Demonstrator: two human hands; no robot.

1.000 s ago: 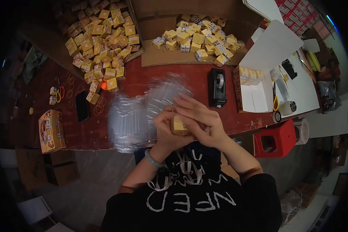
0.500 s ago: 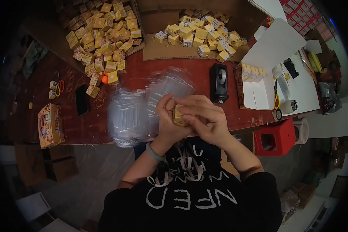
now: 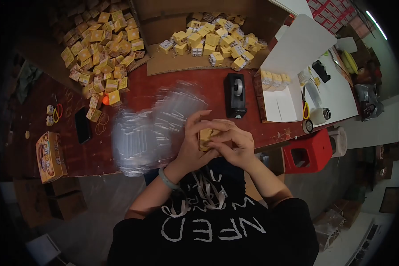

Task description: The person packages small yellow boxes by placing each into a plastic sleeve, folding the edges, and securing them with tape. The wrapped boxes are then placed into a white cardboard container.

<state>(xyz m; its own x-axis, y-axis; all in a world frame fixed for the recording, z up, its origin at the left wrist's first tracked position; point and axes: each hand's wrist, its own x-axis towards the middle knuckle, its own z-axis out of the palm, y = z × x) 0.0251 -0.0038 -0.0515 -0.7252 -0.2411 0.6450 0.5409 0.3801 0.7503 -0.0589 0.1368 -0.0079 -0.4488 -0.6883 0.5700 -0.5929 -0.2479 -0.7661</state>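
A small yellow box (image 3: pixel 205 139) is held between my two hands, close to the table's front edge. My left hand (image 3: pixel 193 148) is wrapped around its left side and underside. The fingers of my right hand (image 3: pixel 234 142) close on its top and right side, covering much of it. Just left of my hands lie stacks of clear plastic sleeves (image 3: pixel 135 142), fanned out on the red table (image 3: pixel 142 91).
Small yellow boxes (image 3: pixel 104 44) spill from a carton at back left; more yellow-and-white ones (image 3: pixel 210 39) sit in a carton behind. A tape dispenser (image 3: pixel 236 95), an open white box (image 3: pixel 281 108), scissors (image 3: pixel 306 108), a phone (image 3: pixel 82 125) and a printed box (image 3: pixel 50 157) stand around. A red stool (image 3: pixel 308 150) is at right.
The view has shifted, so the table's things appear farther left. My hands still grip the small box, and the right fingers have moved slightly over its top.
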